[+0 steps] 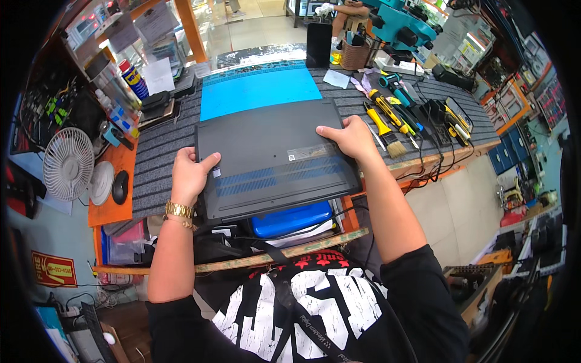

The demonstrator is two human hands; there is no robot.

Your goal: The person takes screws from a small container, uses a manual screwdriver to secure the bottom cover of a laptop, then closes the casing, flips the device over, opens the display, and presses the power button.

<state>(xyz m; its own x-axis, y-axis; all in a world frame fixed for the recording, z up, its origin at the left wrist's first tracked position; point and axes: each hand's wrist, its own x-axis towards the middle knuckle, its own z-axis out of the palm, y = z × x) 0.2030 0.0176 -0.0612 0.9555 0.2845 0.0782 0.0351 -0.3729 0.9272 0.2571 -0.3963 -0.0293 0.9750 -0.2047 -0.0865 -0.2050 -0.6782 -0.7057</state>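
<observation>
Grasps inverted dark laptop (pixel 260 136) by opposite side edges with fingers of left hand (pixel 190 172) and right hand (pixel 351 139), over front of ribbed workbench (pixel 158 160), near blue mat (pixel 257 94).

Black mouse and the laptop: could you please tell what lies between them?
Between mouse and laptop, the head view shows a sliver of orange tabletop, then grey striped mat, then the left hand gripping the laptop's edge.
</observation>
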